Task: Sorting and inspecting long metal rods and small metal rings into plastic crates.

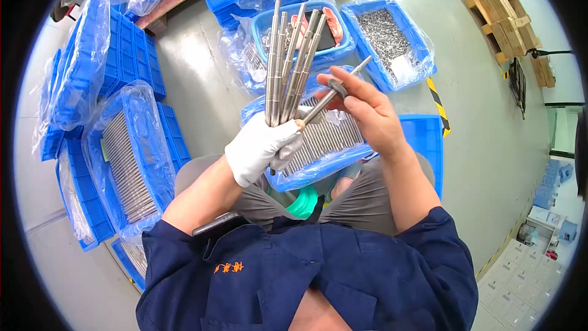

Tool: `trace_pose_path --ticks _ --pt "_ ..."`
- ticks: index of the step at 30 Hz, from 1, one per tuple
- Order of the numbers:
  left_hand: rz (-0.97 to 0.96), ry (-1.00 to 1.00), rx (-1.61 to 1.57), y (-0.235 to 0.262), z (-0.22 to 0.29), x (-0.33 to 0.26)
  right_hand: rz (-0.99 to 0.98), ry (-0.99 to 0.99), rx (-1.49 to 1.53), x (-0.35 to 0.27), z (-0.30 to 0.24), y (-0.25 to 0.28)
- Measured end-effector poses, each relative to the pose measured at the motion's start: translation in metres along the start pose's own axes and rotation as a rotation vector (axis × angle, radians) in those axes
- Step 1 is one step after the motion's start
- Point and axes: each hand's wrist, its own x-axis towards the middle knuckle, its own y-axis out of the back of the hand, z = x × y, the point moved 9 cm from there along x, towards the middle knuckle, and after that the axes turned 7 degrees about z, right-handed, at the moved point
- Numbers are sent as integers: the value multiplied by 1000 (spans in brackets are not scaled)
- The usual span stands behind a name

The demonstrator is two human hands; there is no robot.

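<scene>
Left hand (pixel 260 147), white glove, fist closed around a bundle of metal rods (pixel 288 61), fanned upright over the lap bin (pixel 422 138). Right hand (pixel 367 113), bare, pinches a dark ring (pixel 338 88) on 1 slanted rod (pixel 343 83), wrist bent inward.

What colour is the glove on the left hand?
White; the glove on the left hand shows clearly in the head view, holding the metal rods.

The lower ends of the metal rods (pixel 288 61) vanish inside the gloved left hand (pixel 260 147), so their full length cannot be told. The small parts in the far blue tray (pixel 422 37) are too tiny to make out, and wrinkled plastic film blurs the rows in the left-side crate (pixel 160 165). The right hand (pixel 367 113) hides part of the lap tray (pixel 422 141).
</scene>
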Motion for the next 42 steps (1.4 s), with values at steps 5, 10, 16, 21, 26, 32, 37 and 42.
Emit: trace_pose_path --ticks 5,10,16,21,26,32,37,42 --pt "-53 46 -194 -11 2 -6 174 -99 221 2 -3 53" --pt "-107 78 -206 -16 -4 -9 -27 -282 289 0 12 2" --pt "54 49 66 -5 -1 -7 -37 -353 209 0 16 8" --pt "256 -71 522 14 3 -10 154 -338 134 7 10 48" --pt "175 62 221 15 -7 -12 278 -199 157 12 -4 93" --pt "95 62 95 10 -6 -11 105 -206 302 18 2 54" --pt "14 67 74 5 -6 -14 -42 -197 226 16 -2 42" --pt "-33 82 29 3 -6 -15 -30 -230 88 10 1 33"
